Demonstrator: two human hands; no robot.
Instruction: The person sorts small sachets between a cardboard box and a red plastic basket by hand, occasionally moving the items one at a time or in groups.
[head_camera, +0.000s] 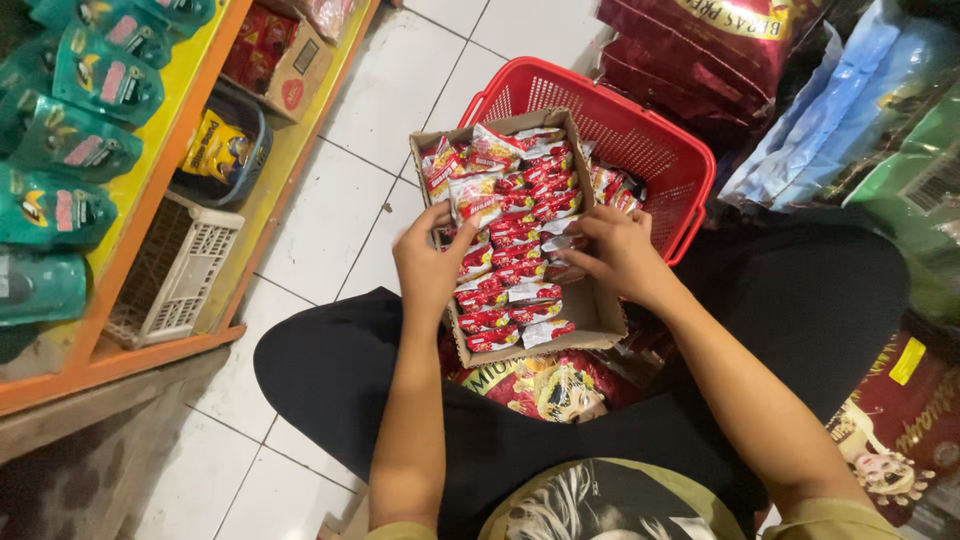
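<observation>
Hands: left hand (428, 262), right hand (612, 250) fingers pinching glossy red sachets (510, 250) | cardboard box (590, 310) (rectangular)

Layout of the box, basket and shelves around the seated person

The cardboard box (590, 312) rests on the person's lap, at the centre; the snack packets (510, 250) lie in rows inside it. The left hand (432, 262) is at 9 o'clock of the packets, the right hand (612, 250) at 3 o'clock, both reaching into the box. The plastic basket (640, 140) stands on the floor (330, 210) behind the box, at 1 o'clock, with a few packets in it. At 9 o'clock is the shelf (150, 190); pouches (60, 140) stand on its upper level, and a lattice crate (175, 270) lies on the lower one. Big sacks (700, 50) are stacked at 1 o'clock, behind the basket.
</observation>
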